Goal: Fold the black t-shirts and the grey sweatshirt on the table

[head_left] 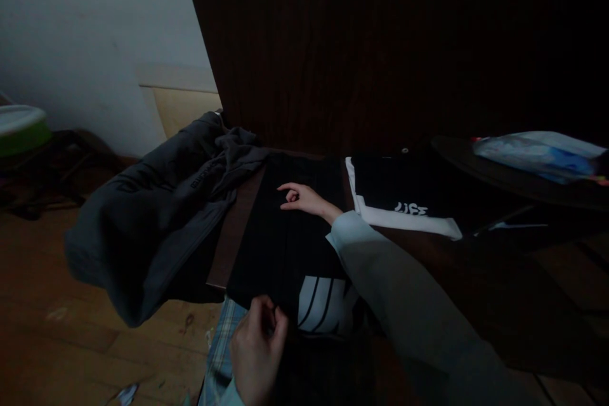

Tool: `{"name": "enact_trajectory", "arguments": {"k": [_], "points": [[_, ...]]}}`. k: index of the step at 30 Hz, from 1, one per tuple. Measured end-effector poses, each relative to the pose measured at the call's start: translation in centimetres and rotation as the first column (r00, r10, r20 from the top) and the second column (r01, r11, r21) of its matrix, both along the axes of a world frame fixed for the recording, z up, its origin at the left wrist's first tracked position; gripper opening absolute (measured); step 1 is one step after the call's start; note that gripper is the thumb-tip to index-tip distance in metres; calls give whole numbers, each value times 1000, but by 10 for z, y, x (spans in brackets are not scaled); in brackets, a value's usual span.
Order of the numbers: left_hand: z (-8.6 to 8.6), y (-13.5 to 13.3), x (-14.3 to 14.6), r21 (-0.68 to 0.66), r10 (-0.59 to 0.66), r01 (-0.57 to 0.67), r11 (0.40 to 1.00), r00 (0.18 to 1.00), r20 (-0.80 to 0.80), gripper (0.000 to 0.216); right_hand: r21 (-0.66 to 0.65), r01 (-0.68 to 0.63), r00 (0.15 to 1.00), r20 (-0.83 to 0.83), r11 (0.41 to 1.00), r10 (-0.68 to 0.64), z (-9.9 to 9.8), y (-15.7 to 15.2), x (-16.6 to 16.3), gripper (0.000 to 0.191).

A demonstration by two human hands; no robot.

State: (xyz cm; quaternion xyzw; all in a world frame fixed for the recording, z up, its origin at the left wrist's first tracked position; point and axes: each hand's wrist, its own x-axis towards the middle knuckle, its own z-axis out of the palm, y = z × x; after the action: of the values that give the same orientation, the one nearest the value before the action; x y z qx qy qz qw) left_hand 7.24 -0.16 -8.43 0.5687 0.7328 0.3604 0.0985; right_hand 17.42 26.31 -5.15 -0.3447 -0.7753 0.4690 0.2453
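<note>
A black garment (290, 241) with a white printed patch lies flat on the dark brown wooden surface (239, 219) before me. My right hand (304, 199) is over its far half, index finger and thumb apart, the other fingers curled in, with nothing between them. At the garment's near left corner, my left hand (258, 346) is closed, its fingertips bent around the cloth edge. How much fabric it grips is partly hidden by the fingers and the dim light.
A grey hooded garment (157, 203) drapes over the surface's left end. To the right lies a folded black garment (390, 184) with white edging, beside a round dark seat (457, 158) bearing a plastic package (537, 152). A dark panel (333, 44) rises behind. A green-and-white container (23, 130) stands far left.
</note>
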Motion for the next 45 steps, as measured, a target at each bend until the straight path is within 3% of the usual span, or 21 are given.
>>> {"name": "enact_trajectory", "arguments": {"k": [3,8,10,13,16,23,32,37,39,41,43,45], "points": [[10,-1,-6,-45,-41,40,998,999,-33,13,51,58,994,-91,997,-53,-6,-5,0,36],[34,-1,-8,-70,-61,57,996,996,-58,11,-15,66,978,-196,998,-67,-3,-6,3,28],[40,1,-3,-138,-108,96,986,991,-84,9,-27,94,972,-214,995,-98,-1,-6,4,23],[40,7,4,-292,-192,142,946,970,-150,8,10,131,973,-195,991,-126,-2,-7,3,19],[35,10,8,-356,-217,136,925,956,-199,9,68,156,978,-148,985,-144,-3,-10,1,13],[24,3,4,-180,-212,184,966,965,-152,8,140,245,961,-162,959,-222,-3,-12,1,18],[28,7,4,-300,-308,251,920,938,-159,8,192,252,967,-27,948,-252,1,-12,1,16],[38,8,1,-153,-377,357,921,918,-124,15,202,261,965,-25,944,-261,-3,-11,0,17],[43,18,1,-58,-398,393,918,907,-142,16,235,322,946,-47,917,-320,-6,-9,0,21],[47,36,1,-7,-415,421,907,891,-182,18,276,445,894,-86,852,-439,-9,-7,0,28],[47,58,1,-2,-419,430,903,878,-233,26,272,554,831,-123,787,-542,-12,-4,1,32],[42,79,2,-18,-408,421,907,866,-291,35,212,605,796,-156,767,-585,-13,-2,1,28]]}}
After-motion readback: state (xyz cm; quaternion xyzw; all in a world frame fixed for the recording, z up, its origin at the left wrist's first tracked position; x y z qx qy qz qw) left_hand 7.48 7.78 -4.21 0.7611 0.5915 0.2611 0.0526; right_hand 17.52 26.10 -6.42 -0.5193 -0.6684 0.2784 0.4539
